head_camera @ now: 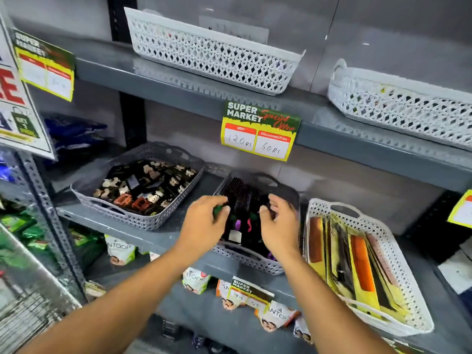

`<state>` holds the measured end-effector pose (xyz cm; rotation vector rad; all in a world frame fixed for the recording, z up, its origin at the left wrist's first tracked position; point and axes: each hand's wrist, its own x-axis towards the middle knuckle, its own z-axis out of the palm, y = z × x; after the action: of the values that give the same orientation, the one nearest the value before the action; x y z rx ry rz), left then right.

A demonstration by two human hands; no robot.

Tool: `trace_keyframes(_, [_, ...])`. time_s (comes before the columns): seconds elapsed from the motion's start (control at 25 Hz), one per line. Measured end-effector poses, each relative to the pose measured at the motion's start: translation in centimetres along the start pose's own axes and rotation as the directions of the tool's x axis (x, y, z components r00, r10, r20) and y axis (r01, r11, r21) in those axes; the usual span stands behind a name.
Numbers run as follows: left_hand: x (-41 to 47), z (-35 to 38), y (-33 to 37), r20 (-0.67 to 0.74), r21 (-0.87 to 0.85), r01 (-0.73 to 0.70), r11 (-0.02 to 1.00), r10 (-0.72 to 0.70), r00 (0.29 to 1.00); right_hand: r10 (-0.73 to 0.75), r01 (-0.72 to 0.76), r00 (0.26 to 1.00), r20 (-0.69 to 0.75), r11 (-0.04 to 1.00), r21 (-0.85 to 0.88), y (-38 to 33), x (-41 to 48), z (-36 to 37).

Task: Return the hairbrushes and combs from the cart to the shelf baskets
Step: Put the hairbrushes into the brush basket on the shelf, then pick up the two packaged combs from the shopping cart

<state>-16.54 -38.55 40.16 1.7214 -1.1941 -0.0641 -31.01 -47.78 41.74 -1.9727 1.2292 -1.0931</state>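
Note:
A grey basket [255, 263] on the middle shelf holds several black hairbrushes [242, 194] with coloured handles. My left hand [204, 222] is at its left side, fingers closed on a brush with a green handle [217, 210]. My right hand [279, 223] is over the basket's right part, fingers curled onto the black brushes there; whether it grips one is unclear. To the right a white basket [398, 251] holds several packaged combs [357, 267] in yellow card. A wire cart [28, 310] shows at the lower left.
A grey basket of hair clips [132, 190] stands left of the brushes. Two white baskets [212, 52] [398, 103] sit on the upper shelf. A price tag [260, 131] hangs from that shelf's edge. Packets [196, 279] lie on the shelf below.

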Motion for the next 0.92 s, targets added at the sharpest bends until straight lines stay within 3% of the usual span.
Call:
trace_keyframes(0.08, [-3.9, -4.2, -2.0, -0.176, -0.066, 0.035, 0.997, -0.046, 0.983, -0.163, 0.157, 0.984, 0.068, 0.984, 0.089, -2.0, -2.7, 1.5])
trace_keyframes(0.2, [-10.0, -10.0, -6.9, -0.390, -0.202, 0.280, 0.938, -0.340, 0.856, -0.307, 0.255, 0.920, 0.243, 0.941, 0.223, -4.9, -7.5, 6.0])
trace_keyframes(0.32, [-16.3, -16.3, -12.0, -0.533, -0.283, 0.503, 0.817, -0.570, 0.625, -0.352, 0.236, 0.804, 0.479, 0.928, 0.287, -7.7, -12.8, 11.9])
trace_keyframes(0.4, [-20.8, -20.2, -15.0, -0.600, -0.325, 0.642, 0.694, -0.677, 0.428, -0.332, 0.189, 0.713, 0.618, 0.939, 0.286, -9.2, -16.4, 16.0])
trace_keyframes(0.56, [-27.9, -25.2, -19.8, -0.625, -0.517, 0.691, 0.505, -0.774, 0.097, -0.283, 0.108, 0.537, 0.795, 0.957, 0.267, -11.3, -22.5, 23.2])
trace_keyframes(0.68, [-30.9, -25.9, -23.1, -0.567, -0.595, 0.703, 0.391, -0.824, -0.022, -0.221, 0.095, 0.406, 0.887, 0.975, 0.199, -11.3, -25.7, 28.5])
trace_keyframes(0.8, [-32.8, -24.8, -26.9, -0.457, -0.646, 0.722, 0.247, -0.883, -0.106, -0.056, 0.107, 0.273, 0.960, 0.994, 0.027, -9.8, -27.9, 34.1])
trace_keyframes(0.92, [-33.5, -22.6, -30.8, -0.446, -0.561, 0.809, 0.175, -0.888, -0.117, 0.108, 0.119, 0.185, 0.977, 0.984, -0.131, -7.0, -29.7, 38.8])
